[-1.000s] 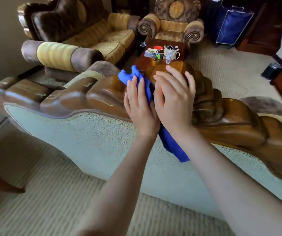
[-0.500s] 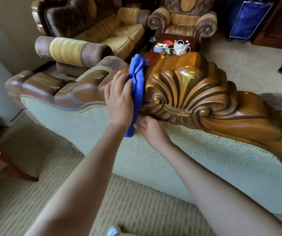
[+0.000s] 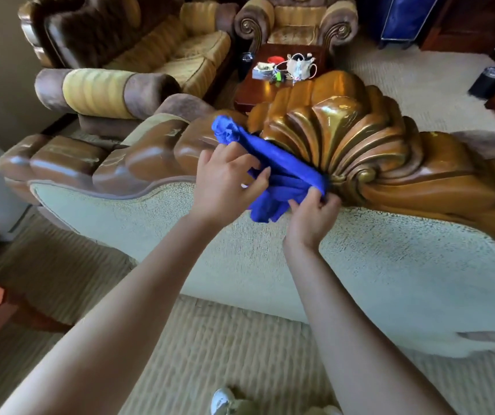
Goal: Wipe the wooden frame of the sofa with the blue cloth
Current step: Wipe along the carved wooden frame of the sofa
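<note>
— Item, blue cloth: no longer flat under the left hand; now bunched against the wooden frame, at the shell carving's left base.
— Fingers?
— Both hands pinch it; right hand newly joined. Likely regathering before wiping resumes.

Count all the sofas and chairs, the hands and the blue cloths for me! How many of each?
Sofas: 2, the sofa with the carved wooden frame and the striped sofa
Armchair: 1
Hands: 2, left hand and right hand
Blue cloth: 1
Total: 6
</note>
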A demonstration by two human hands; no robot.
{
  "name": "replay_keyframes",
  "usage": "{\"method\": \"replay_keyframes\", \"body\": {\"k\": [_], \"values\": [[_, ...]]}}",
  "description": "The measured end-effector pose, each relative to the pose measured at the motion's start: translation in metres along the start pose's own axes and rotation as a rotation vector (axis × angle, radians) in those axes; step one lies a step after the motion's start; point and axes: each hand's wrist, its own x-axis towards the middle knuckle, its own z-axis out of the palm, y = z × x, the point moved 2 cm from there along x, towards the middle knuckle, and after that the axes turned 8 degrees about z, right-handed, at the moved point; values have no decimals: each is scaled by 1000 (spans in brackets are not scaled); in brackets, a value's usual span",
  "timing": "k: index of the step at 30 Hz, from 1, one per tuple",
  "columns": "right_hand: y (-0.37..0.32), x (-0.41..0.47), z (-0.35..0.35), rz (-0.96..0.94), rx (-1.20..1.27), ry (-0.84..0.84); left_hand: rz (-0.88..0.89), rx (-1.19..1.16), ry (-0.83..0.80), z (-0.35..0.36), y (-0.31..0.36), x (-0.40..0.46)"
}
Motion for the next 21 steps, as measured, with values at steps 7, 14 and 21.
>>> {"method": "replay_keyframes", "body": {"k": [7, 14, 21], "values": [[-5, 37, -25, -39, 185, 488, -58, 16, -117, -24, -37, 12], [-3, 1, 18, -327, 157, 445, -78, 125, -545, 2, -59, 22], [83, -37, 59, -733, -583, -117, -100, 149, -459, 5, -57, 26]]}}
